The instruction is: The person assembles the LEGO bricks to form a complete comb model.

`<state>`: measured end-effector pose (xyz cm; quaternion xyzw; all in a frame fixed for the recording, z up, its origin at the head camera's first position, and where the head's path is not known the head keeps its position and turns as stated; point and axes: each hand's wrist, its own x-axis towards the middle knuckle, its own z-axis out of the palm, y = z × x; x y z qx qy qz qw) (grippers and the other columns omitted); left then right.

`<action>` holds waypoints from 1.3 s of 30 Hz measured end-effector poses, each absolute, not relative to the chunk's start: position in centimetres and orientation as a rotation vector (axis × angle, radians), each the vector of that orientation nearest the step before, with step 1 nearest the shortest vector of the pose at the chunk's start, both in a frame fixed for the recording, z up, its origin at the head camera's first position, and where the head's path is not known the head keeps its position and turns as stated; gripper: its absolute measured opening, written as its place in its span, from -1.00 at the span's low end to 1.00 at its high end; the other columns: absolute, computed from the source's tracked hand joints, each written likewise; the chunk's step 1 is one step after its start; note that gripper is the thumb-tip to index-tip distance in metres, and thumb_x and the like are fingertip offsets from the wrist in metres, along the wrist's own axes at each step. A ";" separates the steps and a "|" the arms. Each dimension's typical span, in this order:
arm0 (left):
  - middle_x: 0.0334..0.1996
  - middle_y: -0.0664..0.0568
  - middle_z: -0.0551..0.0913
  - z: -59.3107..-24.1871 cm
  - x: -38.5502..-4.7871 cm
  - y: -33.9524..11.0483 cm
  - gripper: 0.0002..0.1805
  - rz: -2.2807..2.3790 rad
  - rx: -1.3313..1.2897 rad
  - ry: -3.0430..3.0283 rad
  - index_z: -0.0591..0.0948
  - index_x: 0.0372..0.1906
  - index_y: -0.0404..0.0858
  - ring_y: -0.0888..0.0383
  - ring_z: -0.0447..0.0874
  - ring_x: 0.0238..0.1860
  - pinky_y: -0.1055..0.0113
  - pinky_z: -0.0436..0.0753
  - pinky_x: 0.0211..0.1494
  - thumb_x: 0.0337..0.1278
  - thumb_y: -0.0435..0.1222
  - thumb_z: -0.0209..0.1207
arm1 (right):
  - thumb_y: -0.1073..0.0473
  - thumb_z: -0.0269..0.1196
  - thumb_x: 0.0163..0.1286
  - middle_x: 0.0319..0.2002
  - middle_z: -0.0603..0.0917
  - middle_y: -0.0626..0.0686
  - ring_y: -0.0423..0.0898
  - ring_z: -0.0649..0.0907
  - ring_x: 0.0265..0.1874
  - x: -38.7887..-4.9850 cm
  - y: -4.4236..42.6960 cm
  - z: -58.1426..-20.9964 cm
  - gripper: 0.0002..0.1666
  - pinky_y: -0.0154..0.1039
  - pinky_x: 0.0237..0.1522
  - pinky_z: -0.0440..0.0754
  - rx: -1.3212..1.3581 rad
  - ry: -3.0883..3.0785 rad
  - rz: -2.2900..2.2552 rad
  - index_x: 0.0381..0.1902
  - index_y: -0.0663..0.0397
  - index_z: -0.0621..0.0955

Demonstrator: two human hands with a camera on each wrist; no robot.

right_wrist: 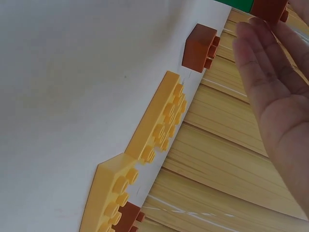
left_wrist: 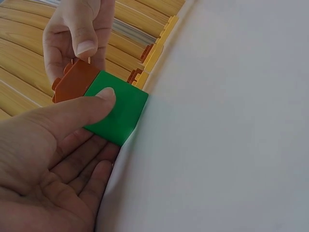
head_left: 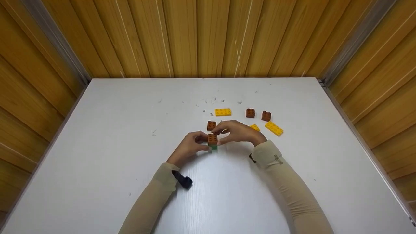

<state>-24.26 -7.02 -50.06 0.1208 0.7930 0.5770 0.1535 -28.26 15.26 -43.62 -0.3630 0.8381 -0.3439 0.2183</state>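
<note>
A brown toy building brick [head_left: 212,138] sits on top of a green brick [left_wrist: 123,104] near the middle of the white table. My left hand [head_left: 191,144] pinches the green brick, its thumb flat on the near face and its other fingers behind. From the right, my right hand [head_left: 239,130] holds the brown brick between thumb and fingers at its side and far edge. In the left wrist view, the green brick's lower edge is at the tabletop. Just beyond the stack lies another brown brick [head_left: 211,125], close to the right fingertips.
Past the right hand lie a yellow brick [head_left: 223,112], two brown bricks, one [head_left: 250,113] left of the other [head_left: 266,116], and a long yellow brick [head_left: 274,128]. A further yellow brick [head_left: 254,127] is partly hidden by the right wrist. Wood-patterned walls [head_left: 211,39] border the table.
</note>
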 end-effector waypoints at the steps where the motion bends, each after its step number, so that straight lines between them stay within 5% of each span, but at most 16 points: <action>1: 0.01 -0.14 0.66 -50.1 -24.3 -7.0 -0.59 1.651 0.342 2.276 0.60 -0.01 -0.32 -0.04 0.60 0.13 0.11 0.49 0.28 -0.06 -0.45 0.36 | 0.13 0.39 0.20 0.06 0.63 0.04 -0.01 0.59 0.11 -28.4 15.4 -43.7 -0.50 -0.06 0.23 0.51 -1.007 2.321 -0.957 0.12 0.04 0.60; 10: 0.02 -0.11 0.66 -50.2 -24.4 -7.1 -0.59 1.632 0.297 2.274 0.60 -0.02 -0.29 0.00 0.61 0.11 0.13 0.51 0.27 -0.07 -0.43 0.38 | 0.16 0.37 0.22 0.13 0.60 0.18 0.14 0.55 0.17 -29.1 16.6 -43.8 -0.47 0.06 0.26 0.45 -0.942 2.387 -0.963 0.15 0.19 0.57; 39: -0.02 -0.02 0.68 -49.9 -24.4 -6.9 -0.62 1.579 0.258 2.303 0.61 -0.08 -0.22 0.07 0.61 0.08 0.17 0.50 0.26 -0.10 -0.39 0.40 | 0.17 0.36 0.22 0.19 0.57 0.11 0.08 0.49 0.23 -31.5 19.4 -44.6 -0.45 0.06 0.33 0.37 -0.632 2.556 -0.816 0.19 0.06 0.55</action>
